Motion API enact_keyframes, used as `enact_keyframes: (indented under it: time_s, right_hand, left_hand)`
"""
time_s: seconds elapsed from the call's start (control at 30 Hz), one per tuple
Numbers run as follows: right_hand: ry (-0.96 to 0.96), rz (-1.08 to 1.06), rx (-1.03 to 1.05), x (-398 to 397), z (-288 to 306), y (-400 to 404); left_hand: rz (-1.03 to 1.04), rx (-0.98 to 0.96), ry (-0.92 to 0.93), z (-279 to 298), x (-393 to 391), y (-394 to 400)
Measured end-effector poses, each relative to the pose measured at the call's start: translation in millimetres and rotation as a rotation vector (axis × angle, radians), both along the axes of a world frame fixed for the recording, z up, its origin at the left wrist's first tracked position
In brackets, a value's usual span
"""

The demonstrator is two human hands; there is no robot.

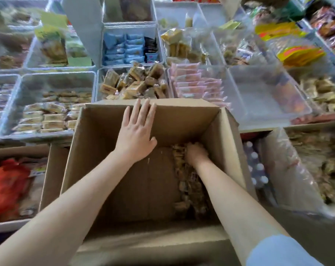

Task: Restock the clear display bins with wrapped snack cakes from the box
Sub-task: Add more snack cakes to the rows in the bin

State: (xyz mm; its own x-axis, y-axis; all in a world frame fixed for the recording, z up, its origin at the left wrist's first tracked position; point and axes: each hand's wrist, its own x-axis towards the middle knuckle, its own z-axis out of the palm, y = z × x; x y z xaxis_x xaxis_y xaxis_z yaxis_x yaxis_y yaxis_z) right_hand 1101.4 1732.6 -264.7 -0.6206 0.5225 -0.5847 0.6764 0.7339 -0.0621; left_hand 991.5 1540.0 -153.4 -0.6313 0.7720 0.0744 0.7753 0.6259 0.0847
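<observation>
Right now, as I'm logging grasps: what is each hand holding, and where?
The left hand lies flat against the box's far wall, holding nothing. The right hand digs into the wrapped snack cakes; its fingers are buried, so the grip cannot be told.

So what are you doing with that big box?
A person is restocking a snack stall. Their right hand digs into the wrapped snack cakes piled along the right side of the cardboard box. Their left hand lies flat against its far wall. Clear bins of snacks sit just beyond.

left hand [137,132]: flat, fingers straight | right hand [196,153]: fingers curled down
</observation>
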Motion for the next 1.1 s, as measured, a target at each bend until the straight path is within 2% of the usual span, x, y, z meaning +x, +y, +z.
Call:
enact_keyframes:
  time_s: [0.1, 0.23, 0.3, 0.4, 0.47, 0.57, 0.67, 0.73, 0.83, 0.9, 0.97, 1.1]
  right_hand:
    - [-0.018, -0.019, 0.015, 4.3, -8.3, -8.7]
    - [0.046, -0.011, -0.013, -8.3, 14.1, -13.9]
    - [0.134, -0.108, -0.193, -16.5, 39.2, -17.3]
    - [0.292, -0.373, -0.589, -18.9, 84.6, -25.3]
    - [0.365, -0.433, -0.838, -12.7, 112.4, -31.3]
    - [0.519, -0.498, -1.161, -5.6, 138.1, -39.0]
    - [0.597, -0.431, -1.338, -7.3, 152.8, -52.1]
    - [0.604, -0.317, -1.337, -13.4, 160.9, -66.0]
    - [0.629, -0.149, -1.144, -33.4, 174.0, -92.3]
    - [0.724, -0.071, -0.994, -52.6, 182.4, -110.7]
    - [0.828, 0.012, -0.932, -76.2, 192.5, -134.7]
    - [0.91, 0.116, -0.856, -141.9, 204.3, -199.8]
  left_hand:
    - [0.025, -0.012, -0.012, -0.4, 4.7, 0.9]
    - [0.033, -0.011, -0.049, 1.9, 4.0, 6.3]
    - [0.024, -0.007, -0.071, 3.0, 4.3, 4.4]
    - [0.026, 0.074, -0.194, 15.2, 1.8, -0.7]
    - [0.065, 0.219, -0.384, 32.4, 0.9, -4.4]
    - [0.241, 0.551, -0.643, 54.8, 7.4, -16.1]
    - [0.418, 0.733, -0.862, 65.4, 16.7, -33.2]
    - [0.459, 0.824, -0.981, 71.4, 16.0, -47.1]
    - [0.403, 0.879, -0.957, 82.4, -4.4, -76.0]
    - [0.348, 0.916, -0.973, 90.5, -23.6, -101.6]
    - [0.31, 0.954, -0.968, 97.0, -44.4, -131.2]
    - [0.314, 1.034, -0.853, 88.0, -108.5, -198.7]
